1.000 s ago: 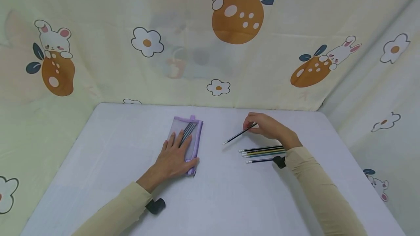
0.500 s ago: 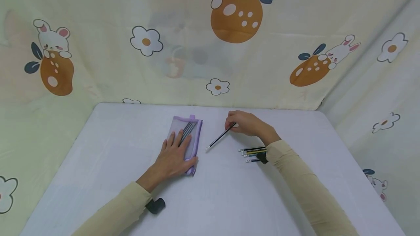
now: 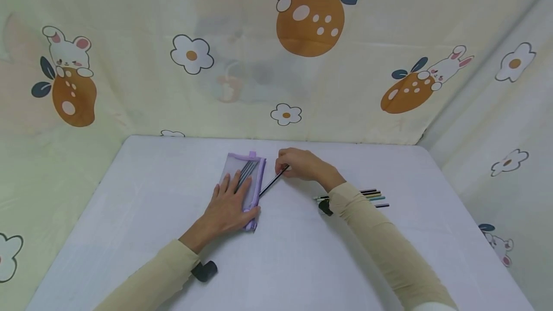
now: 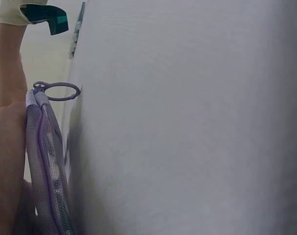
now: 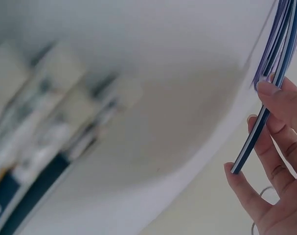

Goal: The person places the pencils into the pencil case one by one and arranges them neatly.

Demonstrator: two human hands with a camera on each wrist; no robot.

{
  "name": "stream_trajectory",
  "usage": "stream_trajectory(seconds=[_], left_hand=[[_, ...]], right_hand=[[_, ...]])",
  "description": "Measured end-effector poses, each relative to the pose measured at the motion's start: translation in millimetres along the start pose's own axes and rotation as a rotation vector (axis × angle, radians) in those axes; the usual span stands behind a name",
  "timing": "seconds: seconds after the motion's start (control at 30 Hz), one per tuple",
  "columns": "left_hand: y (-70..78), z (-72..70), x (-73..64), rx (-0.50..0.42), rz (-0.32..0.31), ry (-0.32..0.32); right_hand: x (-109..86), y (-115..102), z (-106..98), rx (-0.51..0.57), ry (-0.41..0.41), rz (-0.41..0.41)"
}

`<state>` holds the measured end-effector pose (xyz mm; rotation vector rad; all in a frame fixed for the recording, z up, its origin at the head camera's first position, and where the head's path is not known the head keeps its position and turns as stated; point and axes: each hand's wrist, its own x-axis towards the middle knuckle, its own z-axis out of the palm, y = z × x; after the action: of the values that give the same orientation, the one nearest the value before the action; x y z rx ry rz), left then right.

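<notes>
1 pencil (image 3: 274,181), right hand (image 3: 301,163) pinching it, slants down-left to the pouch (image 3: 251,199); left hand (image 3: 226,209) lies flat.

Back cloth (image 3: 345,109): cream, hung across the far side; I can make out printed rabbits (image 3: 69,54), orange fruit (image 3: 298,42) and white flowers (image 3: 181,44).
Side cloth (image 3: 466,119): on my right, paler, hanging at an angle.
Table (image 3: 151,196): white top, rounded far corners.
Light: I get it soft, fairly even across the tabletop.
</notes>
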<state>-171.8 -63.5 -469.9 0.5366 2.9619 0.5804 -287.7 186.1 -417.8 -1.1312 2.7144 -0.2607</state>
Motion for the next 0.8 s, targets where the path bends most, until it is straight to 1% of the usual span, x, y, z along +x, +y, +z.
stream_trajectory(seconds=[0.2,0.33,0.6,0.7,0.8], left_hand=[[0.7,-1.9,-0.8,-0.013,0.010,0.007],[-0.1,-1.9,-0.7,-0.007,0.014,0.010],[-1.1,-0.8,0.1,-0.004,0.015,0.003],[-0.9,-1.2,0.0,-0.009,0.013,0.002],[-0.8,-1.6,-0.3,-0.009,0.013,0.003]], right_hand=[[13.0,-11.2,2.7,0.057,-0.030,0.004],[20.4,-15.1,5.2,0.083,-0.034,-0.019],[32.1,-19.3,11.7,0.139,-0.001,-0.054],[36.7,-20.1,14.0,0.141,0.014,-0.042],[40.8,-20.9,15.0,0.130,0.021,-0.003]])
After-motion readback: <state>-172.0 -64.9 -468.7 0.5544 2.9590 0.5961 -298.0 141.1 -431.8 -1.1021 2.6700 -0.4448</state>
